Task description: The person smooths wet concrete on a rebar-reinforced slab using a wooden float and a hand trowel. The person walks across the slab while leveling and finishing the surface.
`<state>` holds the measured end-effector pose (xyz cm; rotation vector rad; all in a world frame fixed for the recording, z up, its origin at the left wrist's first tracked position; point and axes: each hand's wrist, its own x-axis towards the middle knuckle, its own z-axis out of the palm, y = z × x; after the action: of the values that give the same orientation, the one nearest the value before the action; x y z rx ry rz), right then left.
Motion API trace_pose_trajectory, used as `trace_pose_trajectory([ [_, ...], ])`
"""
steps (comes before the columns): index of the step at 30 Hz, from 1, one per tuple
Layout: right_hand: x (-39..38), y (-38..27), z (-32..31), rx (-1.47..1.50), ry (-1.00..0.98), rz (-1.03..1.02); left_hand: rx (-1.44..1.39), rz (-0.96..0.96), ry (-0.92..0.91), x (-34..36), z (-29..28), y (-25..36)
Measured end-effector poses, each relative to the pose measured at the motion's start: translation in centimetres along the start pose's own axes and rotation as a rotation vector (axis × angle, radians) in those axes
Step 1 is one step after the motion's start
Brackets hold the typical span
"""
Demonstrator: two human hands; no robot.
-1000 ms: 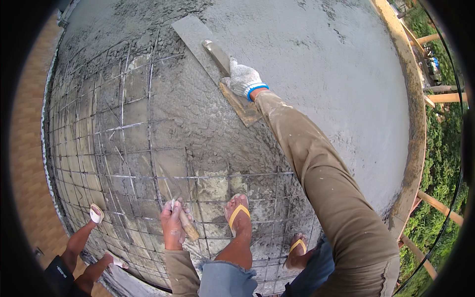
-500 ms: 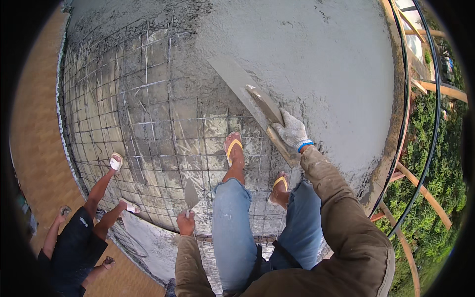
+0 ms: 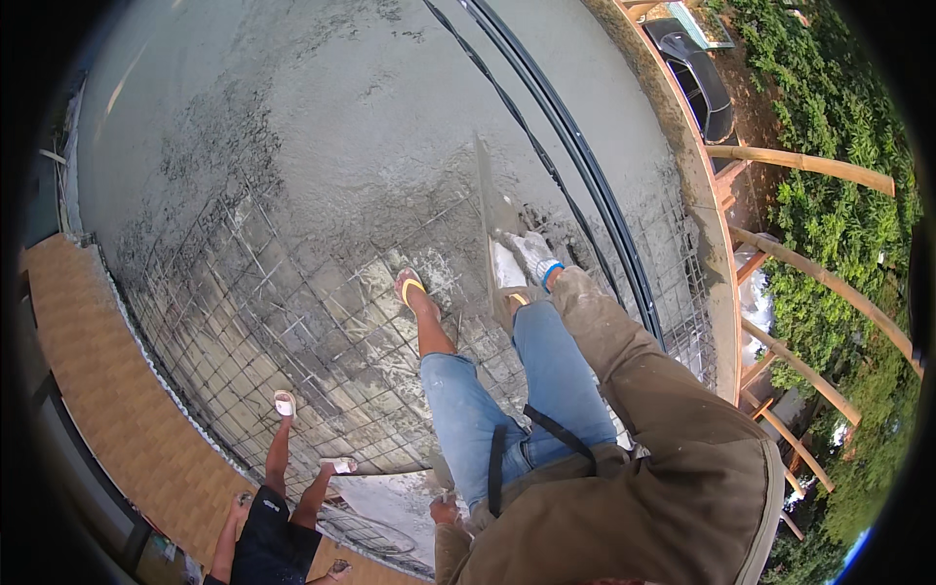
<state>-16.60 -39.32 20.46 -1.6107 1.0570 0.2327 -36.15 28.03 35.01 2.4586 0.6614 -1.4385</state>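
My right hand [image 3: 534,252], gloved, grips the float [image 3: 492,229], whose blade lies on wet concrete [image 3: 390,107] just beyond the mesh [image 3: 292,322]; my left hand [image 3: 445,511] hangs near the mesh's near edge, its grip hidden, I cannot tell; a co-worker [image 3: 268,507] stands left of the mesh.

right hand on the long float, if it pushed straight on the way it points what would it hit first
Probably nothing solid: the gloved right hand points along the long float over wet concrete. The black pipes run to its right, seemingly off that line, though depth is unclear.
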Motion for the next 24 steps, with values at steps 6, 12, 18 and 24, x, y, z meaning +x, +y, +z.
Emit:
trace_pose_trajectory([
  [6, -7.2, -1.1, -1.7, 0.484, 0.093, 0.2, -0.219, 0.106, 0.056, -4.3, -7.2, 6.4],
  [12, -10.4, 0.4, -3.9, 0.398, 0.067, 0.322, -0.112, 0.301, 0.178, -5.0, -14.3, 11.3],
  [18, -12.8, 6.1, -5.1, 0.23, 0.091, 0.305, 0.026, 0.388, 0.151, -3.9, -20.2, 17.6],
  [24, -20.6, 8.1, -7.7, -0.166, 0.134, 0.509, 0.37, 0.661, 0.184, 6.1, -25.8, 19.8],
])
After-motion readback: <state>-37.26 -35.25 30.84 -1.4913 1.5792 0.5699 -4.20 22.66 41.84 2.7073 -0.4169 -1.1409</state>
